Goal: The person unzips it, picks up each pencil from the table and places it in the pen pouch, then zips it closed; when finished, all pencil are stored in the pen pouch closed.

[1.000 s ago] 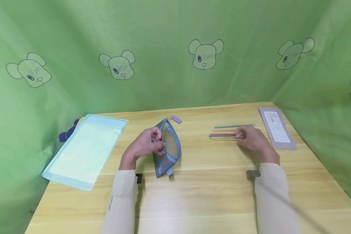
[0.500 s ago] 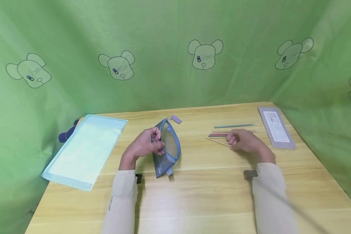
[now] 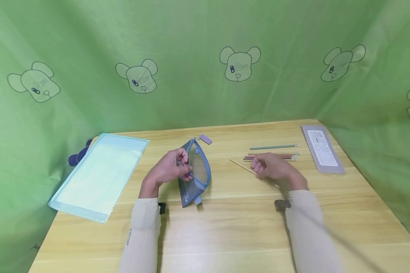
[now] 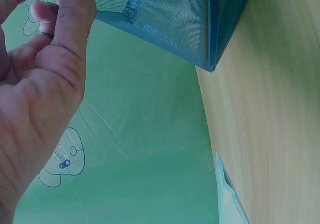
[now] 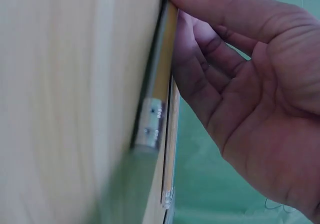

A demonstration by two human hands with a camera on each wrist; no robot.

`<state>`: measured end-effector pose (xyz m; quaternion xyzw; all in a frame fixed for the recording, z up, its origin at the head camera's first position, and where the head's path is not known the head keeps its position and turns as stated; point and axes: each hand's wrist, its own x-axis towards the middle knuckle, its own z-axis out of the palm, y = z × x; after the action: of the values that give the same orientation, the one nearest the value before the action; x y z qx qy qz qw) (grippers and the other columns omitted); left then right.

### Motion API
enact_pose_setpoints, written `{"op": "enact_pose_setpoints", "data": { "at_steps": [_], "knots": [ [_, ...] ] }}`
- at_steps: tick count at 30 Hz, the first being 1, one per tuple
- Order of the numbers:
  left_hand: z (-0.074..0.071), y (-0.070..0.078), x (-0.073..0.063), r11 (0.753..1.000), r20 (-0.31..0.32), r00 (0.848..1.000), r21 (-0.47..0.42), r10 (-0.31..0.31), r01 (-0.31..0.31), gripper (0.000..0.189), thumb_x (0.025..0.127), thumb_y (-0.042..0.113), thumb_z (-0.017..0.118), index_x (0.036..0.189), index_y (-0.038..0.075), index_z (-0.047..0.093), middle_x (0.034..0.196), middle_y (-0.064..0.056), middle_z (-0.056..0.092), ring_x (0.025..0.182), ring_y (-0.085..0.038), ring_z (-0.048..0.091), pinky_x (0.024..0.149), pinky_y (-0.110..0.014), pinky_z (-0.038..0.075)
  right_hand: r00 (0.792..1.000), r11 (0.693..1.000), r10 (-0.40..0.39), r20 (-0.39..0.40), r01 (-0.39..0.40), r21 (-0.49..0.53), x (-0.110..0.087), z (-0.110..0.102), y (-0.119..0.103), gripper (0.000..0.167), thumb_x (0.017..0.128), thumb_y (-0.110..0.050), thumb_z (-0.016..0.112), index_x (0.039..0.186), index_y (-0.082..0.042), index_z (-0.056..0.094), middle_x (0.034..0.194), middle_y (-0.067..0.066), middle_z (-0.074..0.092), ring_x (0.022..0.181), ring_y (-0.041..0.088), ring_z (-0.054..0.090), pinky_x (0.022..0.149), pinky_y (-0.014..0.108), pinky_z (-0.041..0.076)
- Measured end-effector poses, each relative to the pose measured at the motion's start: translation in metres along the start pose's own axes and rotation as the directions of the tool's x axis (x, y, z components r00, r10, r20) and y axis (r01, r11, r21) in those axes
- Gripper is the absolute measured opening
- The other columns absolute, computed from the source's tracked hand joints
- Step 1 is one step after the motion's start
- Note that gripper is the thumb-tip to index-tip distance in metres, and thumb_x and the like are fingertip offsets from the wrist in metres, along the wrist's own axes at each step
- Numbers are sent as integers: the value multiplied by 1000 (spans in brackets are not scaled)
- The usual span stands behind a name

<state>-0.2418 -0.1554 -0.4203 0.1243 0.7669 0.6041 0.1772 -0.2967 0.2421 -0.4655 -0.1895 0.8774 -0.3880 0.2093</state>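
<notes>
A blue-grey mesh pencil case stands mid-table with its zipped mouth spread apart. My left hand holds the near side of that mouth between thumb and fingers; in the left wrist view the fingertips run out of frame beside the mesh. Low over the table, my right hand pinches a yellow pencil, pointing left toward the case. Its metal ferrule shows in the right wrist view. Just beyond this hand lie several pencils side by side, partly hidden by it. A teal pencil lies apart behind them.
A purple eraser lies behind the pencil case. On the left is a light-blue zip folder, over the table edge. A grey packet with a white label lies at the right. Green curtain surrounds the table.
My right hand has drawn the yellow pencil out of the row, leftward and toward me, and the pencil has turned to a slant. My left hand and the case have stayed put.
</notes>
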Motion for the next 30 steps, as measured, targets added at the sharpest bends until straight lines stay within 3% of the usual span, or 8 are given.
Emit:
{"op": "enact_pose_setpoints", "data": {
  "at_steps": [6, 11, 17, 21, 30],
  "knots": [
    [1, -1, 1, 1000, -1, 1000, 2, 0, 0, 23, 96, -13, 63, 99, 2, 45, 88, -16, 66, 76, -24, 77, 78, -47, 73, 1000, 999, -19, 25, 18, 36, 3, 7, -8, 27, 86, 15, 71, 111, 7, 65, 100, 16, 66, 91, 20, 61, 75, 18, 59],
    [2, -2, 1, 1000, -1, 1000, 0, -4, 4, 23, 96, -13, 63, 98, 2, 46, 89, -16, 65, 77, -24, 77, 79, -47, 73, 998, 999, -52, 17, 52, 16, 7, 10, -11, 24, 89, 11, 70, 112, 5, 67, 99, 15, 67, 88, 18, 61, 75, 18, 59],
    [4, -2, 3, 1000, 2, 1000, 9, -7, 7, 23, 97, -12, 63, 99, 2, 45, 89, -15, 65, 77, -23, 77, 78, -47, 73, 998, 976, -42, -51, 52, 210, 16, 17, -27, 28, 95, 2, 70, 123, 4, 66, 109, 17, 67, 100, 22, 65, 86, 19, 63],
    [5, -2, 2, 1000, 2, 1000, 11, -7, 7, 23, 97, -12, 64, 99, 1, 45, 89, -15, 64, 77, -24, 77, 78, -48, 73, 997, 949, -25, -72, 46, 312, 23, 26, -46, 30, 94, -4, 71, 123, 2, 64, 108, 10, 67, 101, 20, 64, 87, 19, 61],
    [14, -1, 6, 1000, 18, 1000, 14, 6, -7, 23, 96, -13, 64, 98, 0, 45, 90, -14, 62, 76, -22, 76, 76, -43, 73, 990, 886, -54, 127, -11, 463, 32, 56, -82, 30, 87, 3, 65, 116, 8, 62, 87, -1, 64, 72, 10, 54, 62, 18, 49]
  ]
}}
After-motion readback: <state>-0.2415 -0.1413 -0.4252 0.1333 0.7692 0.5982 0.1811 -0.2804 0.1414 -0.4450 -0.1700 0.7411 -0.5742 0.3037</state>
